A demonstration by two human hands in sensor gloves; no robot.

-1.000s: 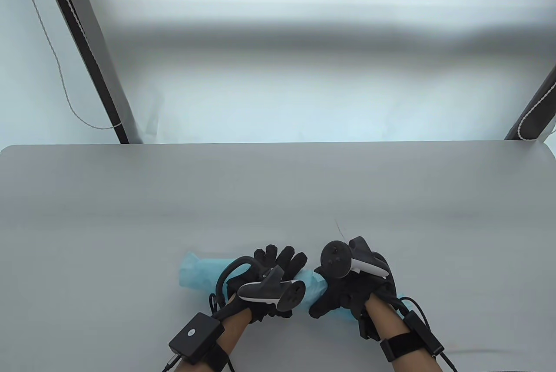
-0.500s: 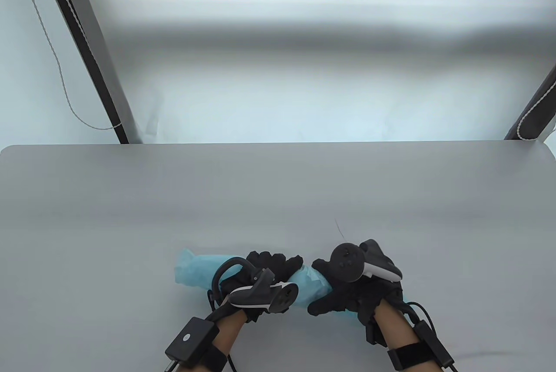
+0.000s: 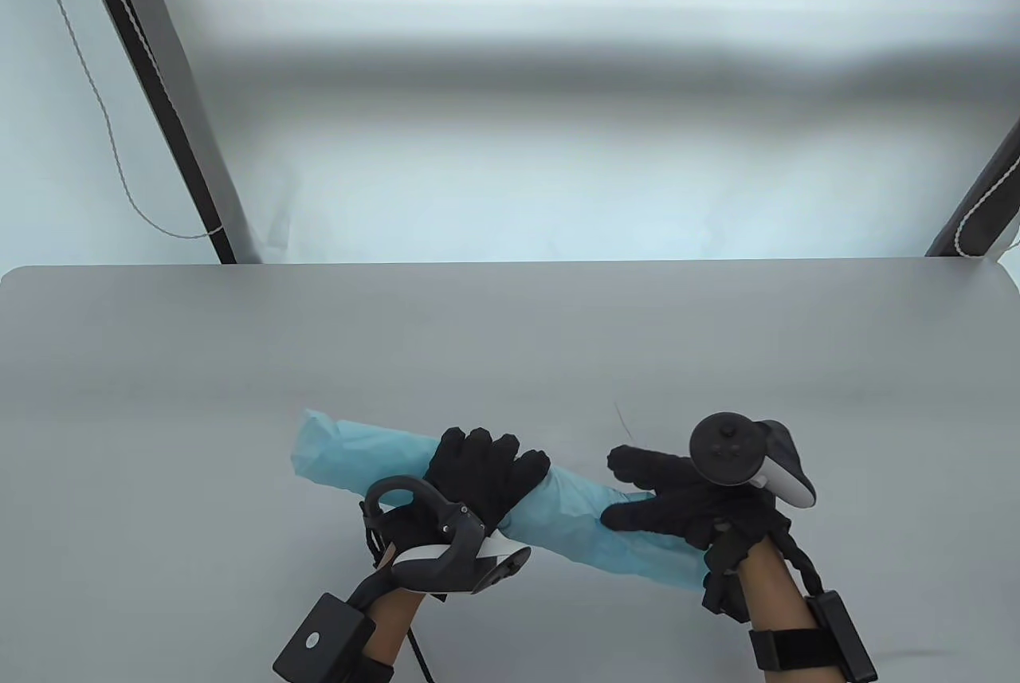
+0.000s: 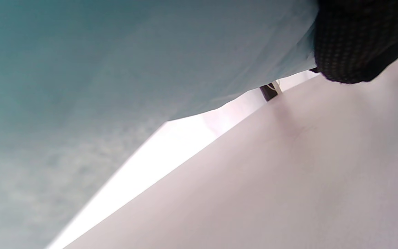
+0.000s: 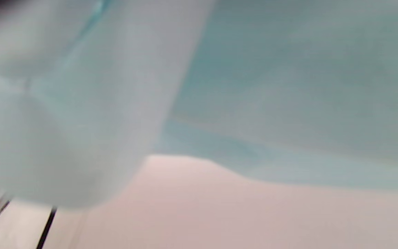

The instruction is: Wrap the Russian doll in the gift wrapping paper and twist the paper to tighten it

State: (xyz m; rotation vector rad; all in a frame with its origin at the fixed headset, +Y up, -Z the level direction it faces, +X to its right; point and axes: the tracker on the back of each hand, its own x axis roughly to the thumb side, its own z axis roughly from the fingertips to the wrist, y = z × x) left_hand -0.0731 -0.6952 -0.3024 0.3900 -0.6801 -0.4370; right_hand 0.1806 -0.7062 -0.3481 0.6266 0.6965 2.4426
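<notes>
A long roll of light blue wrapping paper (image 3: 574, 512) lies slanted on the table, from upper left to lower right. The doll is hidden inside it. My left hand (image 3: 486, 476) grips the roll around its middle, fingers curled over the top. My right hand (image 3: 661, 492) lies over the roll's right part with straight fingers pointing left, touching the paper. In the left wrist view the blue paper (image 4: 116, 62) fills the upper left, with a gloved fingertip (image 4: 354, 41) against it. The right wrist view shows blurred blue paper (image 5: 254, 86) close above the table.
The grey table (image 3: 510, 348) stretches away behind the hands. Its far edge meets a pale backdrop. A dark pole with a thin cord (image 3: 159, 101) leans at the back left, and another pole (image 3: 980, 197) stands at the back right.
My right hand has let go of the paper, straightened its fingers and shifted right. The left hand moved a little up and away from the right, and more of the roll now shows, lying slanted.
</notes>
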